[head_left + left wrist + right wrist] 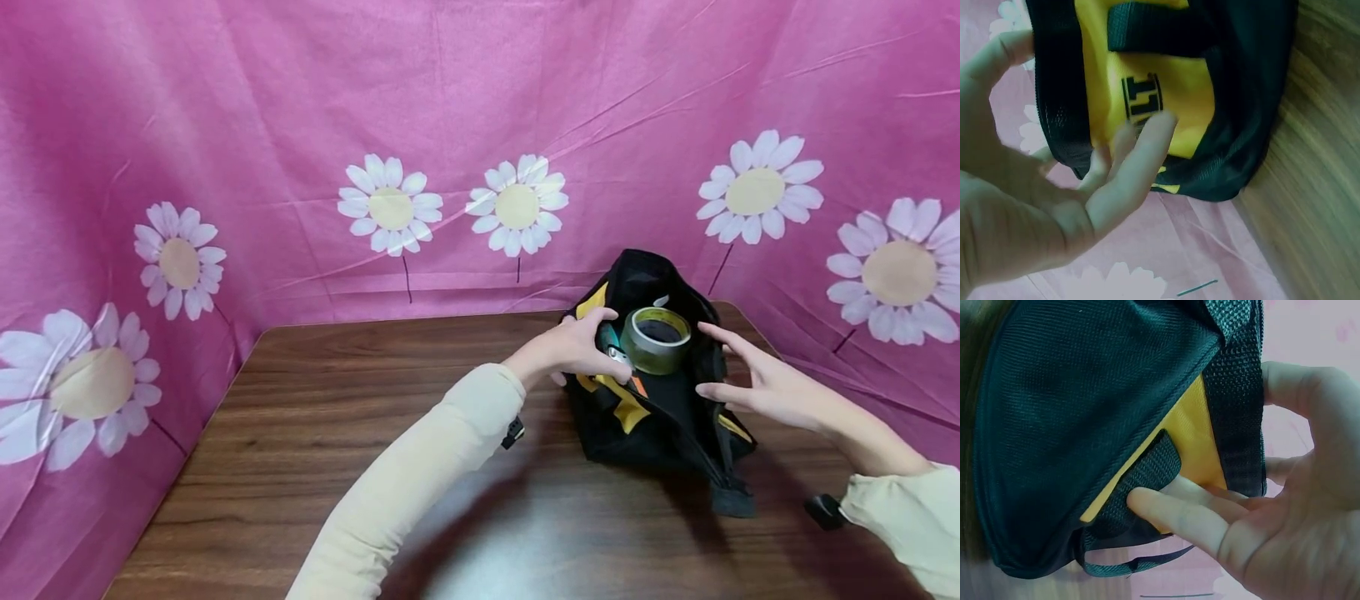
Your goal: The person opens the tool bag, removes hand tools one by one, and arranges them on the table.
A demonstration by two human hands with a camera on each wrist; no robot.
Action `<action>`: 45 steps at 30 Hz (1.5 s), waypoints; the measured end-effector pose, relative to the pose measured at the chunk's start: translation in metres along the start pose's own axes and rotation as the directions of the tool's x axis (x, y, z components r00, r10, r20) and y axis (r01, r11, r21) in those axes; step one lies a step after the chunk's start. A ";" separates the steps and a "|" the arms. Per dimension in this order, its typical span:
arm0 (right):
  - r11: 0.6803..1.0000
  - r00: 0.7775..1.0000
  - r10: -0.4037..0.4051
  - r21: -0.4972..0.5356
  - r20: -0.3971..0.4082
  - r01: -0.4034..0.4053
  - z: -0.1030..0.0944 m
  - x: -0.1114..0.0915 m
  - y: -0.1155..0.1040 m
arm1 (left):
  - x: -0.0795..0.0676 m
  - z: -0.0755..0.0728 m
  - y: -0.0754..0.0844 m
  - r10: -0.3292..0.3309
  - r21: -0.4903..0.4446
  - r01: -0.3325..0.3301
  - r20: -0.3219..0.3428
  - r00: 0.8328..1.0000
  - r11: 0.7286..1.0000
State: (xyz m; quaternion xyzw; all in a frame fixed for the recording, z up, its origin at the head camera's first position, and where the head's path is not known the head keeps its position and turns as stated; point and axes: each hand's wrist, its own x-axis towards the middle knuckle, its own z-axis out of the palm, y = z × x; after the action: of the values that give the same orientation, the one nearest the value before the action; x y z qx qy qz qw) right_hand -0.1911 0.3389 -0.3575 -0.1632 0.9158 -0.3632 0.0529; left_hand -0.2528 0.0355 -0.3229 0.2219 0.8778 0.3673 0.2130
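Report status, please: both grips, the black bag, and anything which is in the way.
Left grip, right grip: holding opposite sides of black bag. Bag open, tape roll inside, teal item beside it. No obstruction seen.

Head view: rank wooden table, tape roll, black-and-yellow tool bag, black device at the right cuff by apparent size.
Largest to smallest:
1. Wooden table
2. Black-and-yellow tool bag
3. Tape roll
4. Right-cuff black device
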 end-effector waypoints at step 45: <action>0.920 0.997 -0.051 0.386 -0.060 0.071 0.014 -0.028 0.046 | -0.016 0.029 -0.050 -0.180 -0.417 0.208 0.106 0.978 0.885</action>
State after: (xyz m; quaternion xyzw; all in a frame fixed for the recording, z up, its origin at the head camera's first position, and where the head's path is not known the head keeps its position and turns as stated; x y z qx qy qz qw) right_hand -0.1736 0.3709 -0.4001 -0.1691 0.8213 -0.5425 0.0504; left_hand -0.2362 0.0113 -0.3749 0.0929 0.7869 0.5195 0.3199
